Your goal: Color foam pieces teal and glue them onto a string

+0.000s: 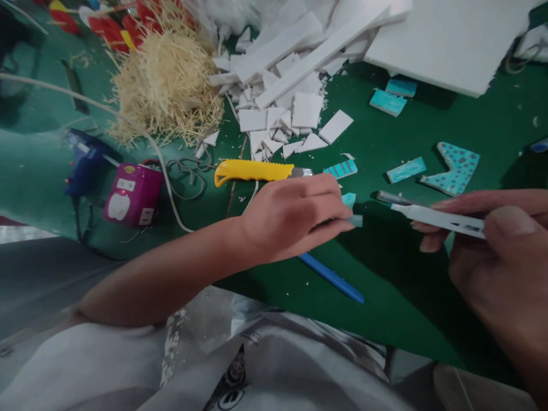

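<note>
The left hand has its grip pinched on a small teal piece that pokes out at three o'clock from the fingertips. The right hand has its grip closed around a white-bodied tool, whose long axis runs close to nine-to-three, grey tip towards nine. From that tip, the teal piece sits near at eight o'clock, not touching, with the left hand nearer to it. On the green surface, a yellow cutter lies at eleven o'clock from the left hand.
</note>
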Tool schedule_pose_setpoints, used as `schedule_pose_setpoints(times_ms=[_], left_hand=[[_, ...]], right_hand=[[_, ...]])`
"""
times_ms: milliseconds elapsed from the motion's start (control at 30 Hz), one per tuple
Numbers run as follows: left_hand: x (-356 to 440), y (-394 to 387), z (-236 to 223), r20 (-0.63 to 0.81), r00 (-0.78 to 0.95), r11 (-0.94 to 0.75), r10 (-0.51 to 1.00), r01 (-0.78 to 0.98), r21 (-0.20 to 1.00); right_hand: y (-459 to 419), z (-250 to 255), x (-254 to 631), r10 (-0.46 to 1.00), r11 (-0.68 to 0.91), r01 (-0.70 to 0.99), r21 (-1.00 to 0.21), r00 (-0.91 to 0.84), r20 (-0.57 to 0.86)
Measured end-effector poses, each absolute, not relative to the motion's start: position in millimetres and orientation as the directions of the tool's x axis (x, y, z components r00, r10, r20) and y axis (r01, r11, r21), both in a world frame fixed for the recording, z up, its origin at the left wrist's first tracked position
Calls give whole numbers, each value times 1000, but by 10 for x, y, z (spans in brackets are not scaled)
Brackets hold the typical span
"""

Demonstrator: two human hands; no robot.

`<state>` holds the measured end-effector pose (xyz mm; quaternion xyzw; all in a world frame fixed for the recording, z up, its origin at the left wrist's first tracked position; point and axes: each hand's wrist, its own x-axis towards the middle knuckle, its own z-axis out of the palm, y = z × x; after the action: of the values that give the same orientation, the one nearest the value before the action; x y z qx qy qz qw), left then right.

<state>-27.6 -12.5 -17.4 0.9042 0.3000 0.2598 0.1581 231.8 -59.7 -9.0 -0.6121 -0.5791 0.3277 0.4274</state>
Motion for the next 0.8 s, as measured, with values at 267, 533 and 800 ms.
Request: schedule_pose_setpoints(times_ms=[267, 533, 800], left_hand=[[-274, -116, -177, 413, 594, -714, 690, 462, 527], [-236, -135, -139, 392, 563, -649, 728, 383, 657], [-104, -187, -89, 35, 378, -69, 925, 75, 995]], right_hand=[[-558, -6, 2180, 999, 5, 212, -977, 39, 13], [-539, -11, 2170, 998, 1, 197, -980, -66, -12], [-493, -15, 2188, 990, 53, 83, -995, -135, 41]])
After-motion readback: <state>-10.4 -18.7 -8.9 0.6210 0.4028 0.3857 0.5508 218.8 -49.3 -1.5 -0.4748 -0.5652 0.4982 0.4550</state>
